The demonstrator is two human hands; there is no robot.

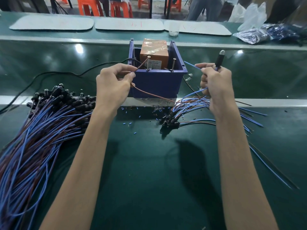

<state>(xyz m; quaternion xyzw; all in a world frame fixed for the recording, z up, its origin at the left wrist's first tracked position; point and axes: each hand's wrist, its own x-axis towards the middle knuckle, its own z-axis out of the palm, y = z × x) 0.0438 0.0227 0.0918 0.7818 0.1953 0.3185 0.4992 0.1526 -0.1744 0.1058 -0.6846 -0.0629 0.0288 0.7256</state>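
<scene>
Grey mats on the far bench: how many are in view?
3 flat grey mats: left, middle, right, side by side on the far green bench. None seems hidden.

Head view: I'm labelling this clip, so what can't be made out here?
All head view:
Orange box label: print too small.
Bin inside: hidden by its front wall.
Blue wire within the right hand: covered by the fingers.
Wire pile: cut off by the left edge.
</scene>
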